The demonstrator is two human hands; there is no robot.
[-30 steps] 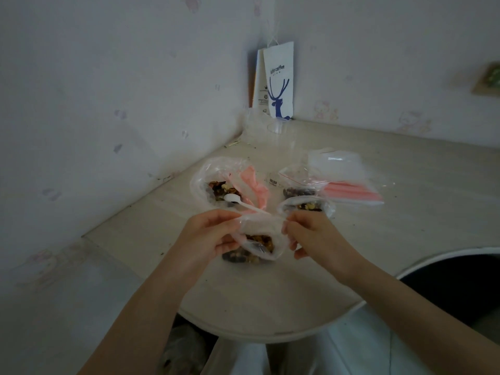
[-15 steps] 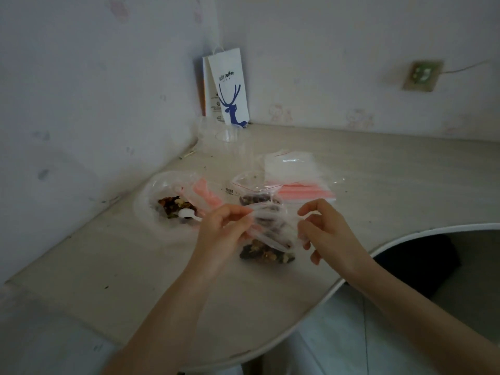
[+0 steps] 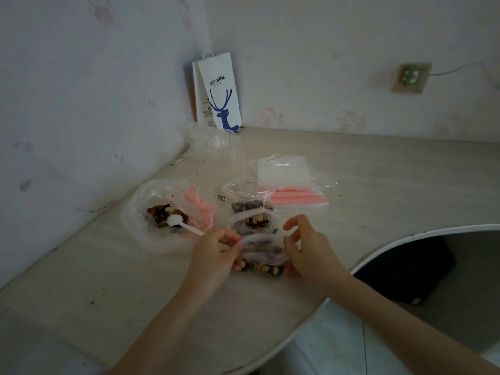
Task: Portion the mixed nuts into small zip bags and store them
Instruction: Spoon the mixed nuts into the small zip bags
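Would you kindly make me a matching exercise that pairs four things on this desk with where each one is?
Things: 1 white plastic spoon; 2 coffee paper bag; 3 stack of empty zip bags; 4 small zip bag of nuts.
Places: A in the wall corner; B pinched between left hand and right hand; C bowl in the large open nut bag; D flat on the desk, farthest right.
Pairs: 1-C, 2-A, 3-D, 4-B.
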